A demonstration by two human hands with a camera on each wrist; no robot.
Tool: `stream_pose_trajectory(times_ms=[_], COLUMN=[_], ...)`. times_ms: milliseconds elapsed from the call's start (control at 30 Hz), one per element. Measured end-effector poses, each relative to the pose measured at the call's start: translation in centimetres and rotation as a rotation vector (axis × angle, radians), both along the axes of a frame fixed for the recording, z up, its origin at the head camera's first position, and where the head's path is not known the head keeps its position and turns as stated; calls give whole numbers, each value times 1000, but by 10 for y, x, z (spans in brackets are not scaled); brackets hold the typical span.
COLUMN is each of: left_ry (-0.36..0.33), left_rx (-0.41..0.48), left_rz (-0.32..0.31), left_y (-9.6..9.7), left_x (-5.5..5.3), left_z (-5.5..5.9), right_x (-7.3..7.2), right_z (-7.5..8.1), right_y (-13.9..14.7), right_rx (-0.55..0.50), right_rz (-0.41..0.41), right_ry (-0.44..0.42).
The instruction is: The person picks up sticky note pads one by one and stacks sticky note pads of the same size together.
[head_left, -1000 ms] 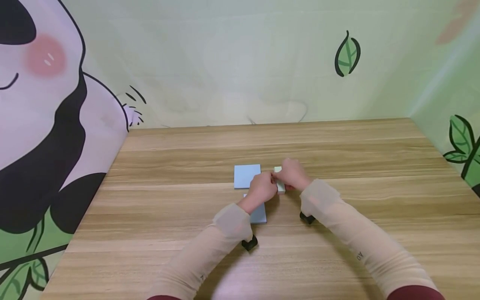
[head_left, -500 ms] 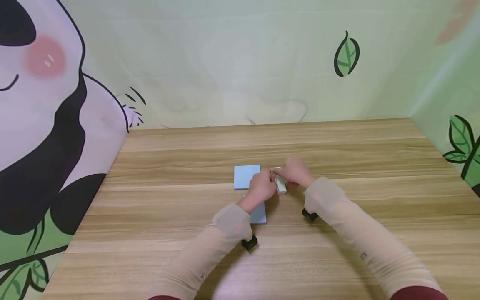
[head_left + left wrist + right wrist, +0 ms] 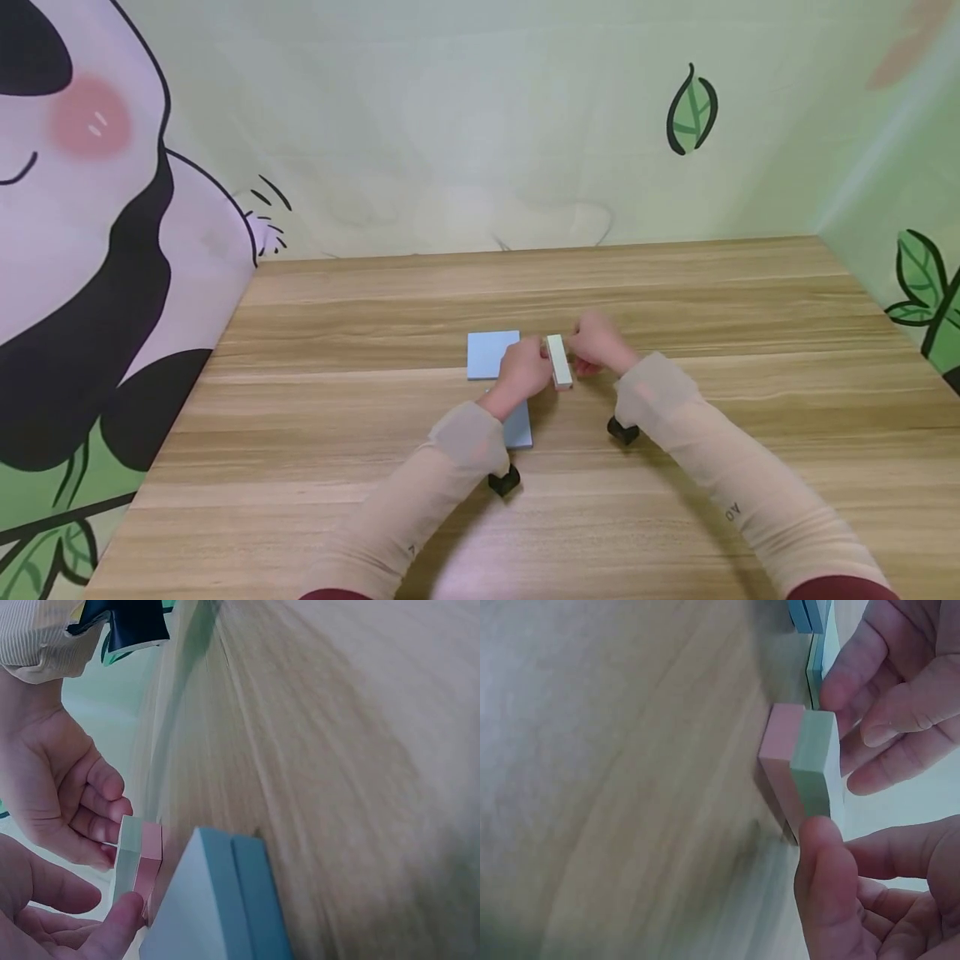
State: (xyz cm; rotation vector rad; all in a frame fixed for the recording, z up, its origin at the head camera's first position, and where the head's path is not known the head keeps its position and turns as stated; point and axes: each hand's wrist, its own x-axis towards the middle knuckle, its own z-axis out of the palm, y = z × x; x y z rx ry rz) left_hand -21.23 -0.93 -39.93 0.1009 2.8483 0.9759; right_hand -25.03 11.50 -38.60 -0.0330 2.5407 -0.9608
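Observation:
A narrow pale green block (image 3: pixel 558 361) lies on top of a pink block (image 3: pixel 780 735), their long sides lined up. My left hand (image 3: pixel 525 368) is at the blocks' left side, its fingertips close against them. Just to the right, my right hand (image 3: pixel 600 343) has its fingers loosely bent. In the right wrist view its thumb overlaps the near end of the green block; whether it touches cannot be told. A light blue square block (image 3: pixel 491 354) lies behind my left hand, and a second blue block (image 3: pixel 519 425), partly hidden by that hand, shows two layers in the left wrist view.
A wood-grain table (image 3: pixel 360 317) carries everything. Behind it hangs a pale green backdrop (image 3: pixel 450 125) with a panda and leaves. Under the far square block, a greenish edge (image 3: pixel 812 671) shows in the right wrist view.
My right hand has drawn off to the right from the green block, whose whole top now shows. The block has turned slightly. My left hand has hardly moved.

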Motion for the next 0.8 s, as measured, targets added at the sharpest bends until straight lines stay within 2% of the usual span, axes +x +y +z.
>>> stream_pose_trajectory(times_ms=[167,500,800], left_ry=[-6,45,35], left_rx=[24,-1,-1], left_rz=[-18,-47,-43], left_y=[0,0,0], left_x=[0,-1,-1], left_z=[0,-4,-6], right_x=[-1,2,4], right_z=[-5,-7,-7], right_y=[0,-2,-3], right_rx=[-47,-75,-113], right_rz=[-30,-22,-33], right_ry=[-44,-47,-61])
